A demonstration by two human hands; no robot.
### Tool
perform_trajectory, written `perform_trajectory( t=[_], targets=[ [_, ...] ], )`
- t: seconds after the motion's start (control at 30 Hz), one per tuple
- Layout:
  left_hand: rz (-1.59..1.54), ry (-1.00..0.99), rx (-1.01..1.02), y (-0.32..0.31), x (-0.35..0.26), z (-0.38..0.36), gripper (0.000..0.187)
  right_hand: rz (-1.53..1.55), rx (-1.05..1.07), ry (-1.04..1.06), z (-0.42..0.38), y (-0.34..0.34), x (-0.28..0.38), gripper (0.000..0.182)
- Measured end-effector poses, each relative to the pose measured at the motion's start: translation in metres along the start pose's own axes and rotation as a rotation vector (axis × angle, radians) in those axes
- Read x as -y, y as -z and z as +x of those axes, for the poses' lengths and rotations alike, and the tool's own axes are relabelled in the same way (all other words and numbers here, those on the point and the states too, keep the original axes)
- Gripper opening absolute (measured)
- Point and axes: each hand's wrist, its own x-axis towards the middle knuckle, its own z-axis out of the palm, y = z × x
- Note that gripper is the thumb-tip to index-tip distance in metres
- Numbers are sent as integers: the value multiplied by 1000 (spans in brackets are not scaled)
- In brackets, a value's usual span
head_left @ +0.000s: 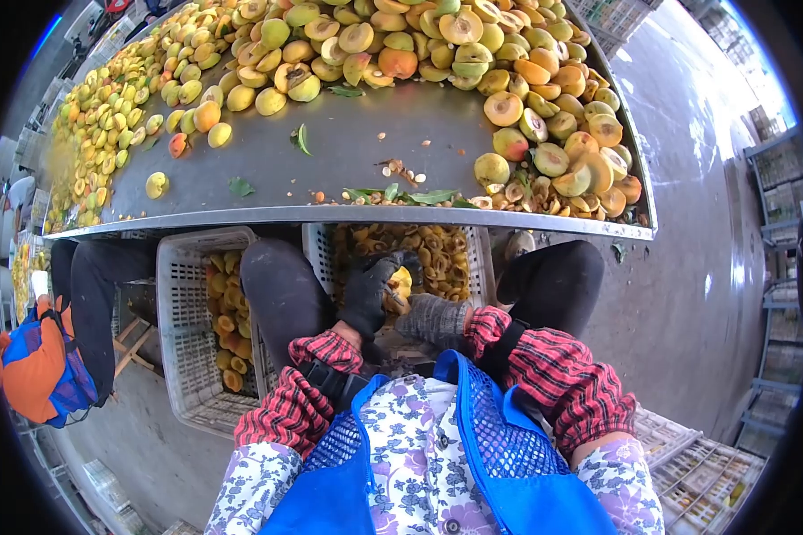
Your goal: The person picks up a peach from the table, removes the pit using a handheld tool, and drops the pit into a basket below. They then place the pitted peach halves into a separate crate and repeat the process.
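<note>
Over a crate of cut fruit between my knees, my left hand (372, 292) in a dark glove has its fingers wrapped round a yellow piece of fruit (400, 283). Close against the fruit's lower side is my right hand (435, 321) in a grey knitted glove, its fingers bent together; whatever it grips is too small to make out. Beneath the hands, the white crate (484, 259) holds many brownish-yellow pieces. Above them is the front edge of the metal table (330, 214), which bears a large heap of halved fruit (393, 40).
A second white crate (183, 339) with fruit halves stands at my left. Further left sits a person (49, 357) in orange and blue. Loose leaves and pits (401, 172) lie on the table near its edge. Stacked crates (781, 259) line the right, with more crates (700, 473) behind my right elbow.
</note>
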Motion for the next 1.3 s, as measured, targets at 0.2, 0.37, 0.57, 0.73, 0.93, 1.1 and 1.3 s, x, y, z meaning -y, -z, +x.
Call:
perform_trajectory(
  t=[0.2,0.37,0.57,0.73,0.93,1.1,1.3],
  targets=[
    [-500,580,-80,4,-12,10,19,72,-90,424,9,-12,-24,26],
    [-225,239,-81,2,-5,4,21,-35,-106,372,17,-10,-25,25],
    [-641,588,-187,-4,-5,6,22,128,-14,305,4,-3,-9,24],
    [-708,664,-311,-5,-9,11,26,258,-42,344,7,-10,-12,22],
    [-1002,841,-326,-11,16,5,26,90,-124,-94,9,-10,11,25],
    [-1448,952,-243,-14,71,0,29,-28,-336,-96,8,-17,15,33],
    [-1266,761,-356,10,20,15,34,206,-497,-152,5,-8,5,30]
  ],
)
